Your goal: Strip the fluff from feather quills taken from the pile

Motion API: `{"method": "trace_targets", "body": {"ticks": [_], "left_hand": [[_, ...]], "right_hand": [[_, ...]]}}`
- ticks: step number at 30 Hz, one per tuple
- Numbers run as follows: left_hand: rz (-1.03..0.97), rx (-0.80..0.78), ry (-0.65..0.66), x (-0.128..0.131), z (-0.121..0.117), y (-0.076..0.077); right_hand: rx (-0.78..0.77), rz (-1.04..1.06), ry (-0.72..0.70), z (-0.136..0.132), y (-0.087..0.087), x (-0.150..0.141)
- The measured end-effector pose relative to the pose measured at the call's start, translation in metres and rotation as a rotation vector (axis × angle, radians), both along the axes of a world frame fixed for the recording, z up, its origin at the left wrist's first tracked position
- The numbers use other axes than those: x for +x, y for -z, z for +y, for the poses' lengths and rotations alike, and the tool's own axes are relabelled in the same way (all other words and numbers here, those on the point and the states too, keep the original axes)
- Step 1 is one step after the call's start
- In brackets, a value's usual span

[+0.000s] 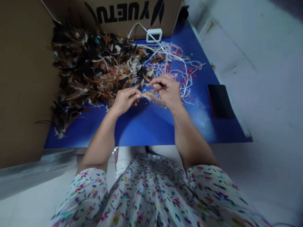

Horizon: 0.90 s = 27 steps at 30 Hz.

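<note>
My left hand is closed in a pinch on the base of a small tan feather, just above the blue table. The feather, smeared by motion, stretches right to beneath my right hand. The fingers of my right hand are curled together, thumb against fingertips. Pale wisps show beside them, but what they grip is too blurred to make out. Behind my hands spreads a large heap of brown, black and white feathers. A tangle of white and red strings lies beyond my right hand.
A cardboard box stands along the back of the blue table, and a tall brown board rises at left. In front of the box sits a small white device. A dark phone lies near the right edge.
</note>
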State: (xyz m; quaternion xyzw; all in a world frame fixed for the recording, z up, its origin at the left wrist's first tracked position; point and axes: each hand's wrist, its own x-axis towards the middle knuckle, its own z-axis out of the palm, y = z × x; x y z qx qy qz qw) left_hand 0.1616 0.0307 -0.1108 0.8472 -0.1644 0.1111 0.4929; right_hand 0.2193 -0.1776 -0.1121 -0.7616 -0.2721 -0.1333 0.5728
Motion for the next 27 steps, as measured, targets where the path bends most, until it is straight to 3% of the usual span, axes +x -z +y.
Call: {"method": "trace_targets", "body": {"ticks": [5,13,20,27], "left_hand": [[-0.021,0.146,-0.016,-0.001,0.000,-0.002],[-0.047,0.210,-0.024,0.000,-0.001,0.000],[-0.024,0.254,-0.024,-0.002,-0.003,-0.001],[0.051,0.270,-0.048,-0.003,-0.004,-0.006]], "right_hand": [[-0.184,-0.126,-0.089,-0.001,-0.003,-0.007],[-0.341,-0.290,-0.104,-0.001,0.001,-0.009],[-0.402,-0.400,-0.099,0.001,0.001,-0.011],[-0.321,-0.467,-0.133,0.005,0.008,-0.008]]}}
